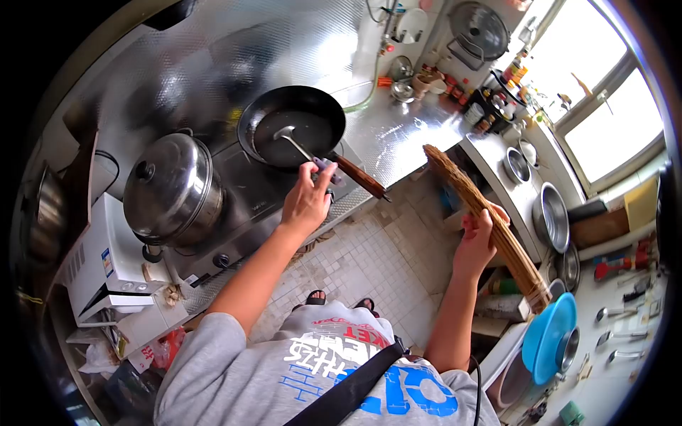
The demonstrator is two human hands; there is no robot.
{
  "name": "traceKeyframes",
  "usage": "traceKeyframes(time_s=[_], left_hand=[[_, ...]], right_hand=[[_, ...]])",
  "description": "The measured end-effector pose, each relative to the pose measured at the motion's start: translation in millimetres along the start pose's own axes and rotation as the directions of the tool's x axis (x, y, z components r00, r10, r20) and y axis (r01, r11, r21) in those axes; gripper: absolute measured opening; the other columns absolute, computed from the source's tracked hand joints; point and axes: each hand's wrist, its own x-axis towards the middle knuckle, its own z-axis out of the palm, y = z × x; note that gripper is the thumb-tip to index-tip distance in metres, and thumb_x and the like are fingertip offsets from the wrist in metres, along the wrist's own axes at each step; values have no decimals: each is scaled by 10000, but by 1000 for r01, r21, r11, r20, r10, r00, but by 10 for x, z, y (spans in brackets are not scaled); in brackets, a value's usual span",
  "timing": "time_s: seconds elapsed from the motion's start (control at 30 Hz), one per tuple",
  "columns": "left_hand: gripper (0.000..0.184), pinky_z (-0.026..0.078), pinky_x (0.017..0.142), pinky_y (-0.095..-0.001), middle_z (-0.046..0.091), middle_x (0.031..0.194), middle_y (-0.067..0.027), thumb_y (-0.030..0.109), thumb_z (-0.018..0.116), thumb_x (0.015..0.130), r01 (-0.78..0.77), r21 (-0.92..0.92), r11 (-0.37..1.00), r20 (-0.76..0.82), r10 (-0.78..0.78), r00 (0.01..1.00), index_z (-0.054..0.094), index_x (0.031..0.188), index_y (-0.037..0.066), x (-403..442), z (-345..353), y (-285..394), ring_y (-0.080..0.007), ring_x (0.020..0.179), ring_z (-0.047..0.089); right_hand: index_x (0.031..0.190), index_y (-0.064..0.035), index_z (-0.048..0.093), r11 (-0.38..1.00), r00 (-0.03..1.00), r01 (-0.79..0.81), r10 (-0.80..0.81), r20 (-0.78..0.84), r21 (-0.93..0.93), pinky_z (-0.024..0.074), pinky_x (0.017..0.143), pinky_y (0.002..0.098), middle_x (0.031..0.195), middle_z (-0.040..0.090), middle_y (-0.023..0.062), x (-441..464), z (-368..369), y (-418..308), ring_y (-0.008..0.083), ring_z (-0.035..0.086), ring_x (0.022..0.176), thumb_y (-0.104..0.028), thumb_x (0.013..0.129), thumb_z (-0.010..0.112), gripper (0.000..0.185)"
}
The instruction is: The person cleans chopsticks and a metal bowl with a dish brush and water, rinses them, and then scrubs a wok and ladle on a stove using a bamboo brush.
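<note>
My left hand (308, 199) is closed around the grip of a metal spatula (297, 145), whose head rests inside a black wok (264, 135). The wok sits on the gas stove (245, 190), and its wooden handle (361, 177) points toward the lower right, close beside my fingers. A thin layer of liquid seems to lie in the wok. On the right, my right hand (477, 241) grips a long bundle of straw-like stalks, a straw pot brush (508, 245), around its middle. The brush is held tilted above the floor, apart from the wok.
A lidded steel pot (174, 188) stands on the stove left of the wok. The steel counter (387, 135) holds bottles and jars (490, 106) at its far corner. Metal bowls (550, 216) line the right-hand counter, with a blue basin (550, 337) nearer me. Tiled floor (369, 248) lies between.
</note>
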Motion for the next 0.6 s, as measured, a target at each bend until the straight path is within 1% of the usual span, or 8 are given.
traceKeyframes(time_s=[0.07,0.1,0.2,0.3,0.43,0.47,0.57,0.6], left_hand=[[562,553,772,-424,429,1181,-161,40,598,822,-35,154,987,59,27,998,508,1353,202,130,99,-171,-329,951,622],[400,551,753,-421,459,1156,-146,63,563,849,-104,165,981,35,100,994,596,1239,148,186,150,-251,-313,940,630],[254,542,733,-412,517,1081,-118,26,622,791,-228,215,950,81,215,973,640,1038,80,305,183,-416,-286,922,635],[289,539,756,-407,527,1121,-127,39,625,784,-203,191,960,-36,214,976,632,1068,88,465,64,-397,-285,915,637],[342,499,845,-383,540,1214,-135,51,603,809,-207,270,940,271,132,953,624,1143,122,543,18,-206,-274,1052,602],[300,479,866,-375,555,1218,-130,77,582,836,-217,362,907,304,105,947,640,1124,139,534,61,-137,-259,1105,577],[242,486,839,-370,570,1159,-123,111,572,850,-207,459,864,287,76,955,650,1078,137,593,241,-142,-244,1062,593],[188,508,779,-353,572,1073,-109,138,574,857,-164,437,885,275,42,960,650,1028,122,670,217,-133,-234,999,614]], right_hand=[[1206,-36,541,995,995,-75,71,67,66,478,610,213,961,621,100,199,295,142,119,599,702,-99,945,554,270],[1224,-26,541,989,985,-111,97,139,97,482,611,216,970,620,105,301,444,252,123,604,704,-99,948,549,285],[1282,11,526,959,930,-223,154,334,177,505,634,239,1000,612,123,571,908,585,147,619,723,-100,962,533,338],[1261,29,524,929,841,-338,226,492,150,512,661,246,990,613,127,844,1286,834,145,620,739,-89,962,524,321],[1248,30,525,878,695,-465,286,659,110,500,665,242,942,618,113,1210,1608,1277,137,609,730,-81,962,516,307],[1246,27,532,866,666,-492,307,680,91,497,667,239,941,617,106,1277,1680,1341,134,607,729,-87,965,517,303],[1248,2,552,830,580,-555,337,741,57,499,661,246,937,615,95,1503,1813,1565,139,614,725,-78,960,522,300],[1243,-7,559,815,547,-579,366,753,23,503,660,254,930,616,93,1590,1841,1604,144,620,720,-64,953,520,298]])
